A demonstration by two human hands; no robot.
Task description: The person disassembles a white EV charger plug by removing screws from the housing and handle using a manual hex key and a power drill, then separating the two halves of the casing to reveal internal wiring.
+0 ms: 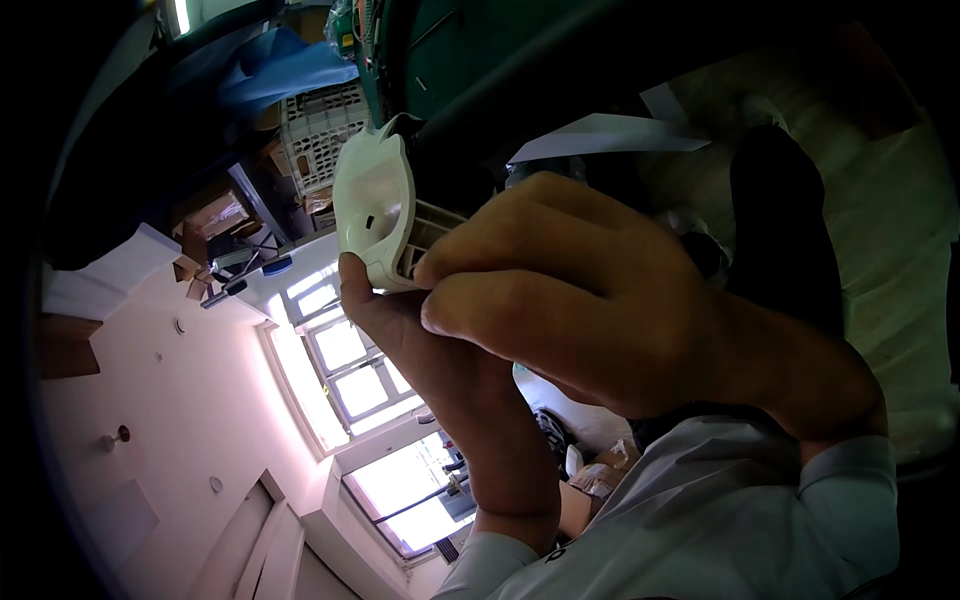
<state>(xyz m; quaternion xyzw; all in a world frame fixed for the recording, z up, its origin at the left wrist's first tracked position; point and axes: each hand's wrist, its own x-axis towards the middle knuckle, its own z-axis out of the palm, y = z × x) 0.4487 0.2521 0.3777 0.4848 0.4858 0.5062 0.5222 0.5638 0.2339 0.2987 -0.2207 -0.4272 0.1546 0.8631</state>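
A curved white plastic housing [372, 195], with a small dark slot in its face and ribbed compartments along its inner side, is held up in front of me. My left hand [425, 345] grips its lower end, the thumb pressed on the outer face. Curled closed, my right hand [590, 285] covers the right side of the housing. Its thumb and forefinger meet at the ribbed edge. Whatever sits between those fingertips is hidden.
A dark green work surface [460, 55] lies beyond the housing. White plastic crates [325, 130], blue sheeting [275, 70] and cardboard boxes [215, 215] stand to the far left. A white sheet [605, 137] is behind my right hand. Bright windows [360, 370] show at lower left.
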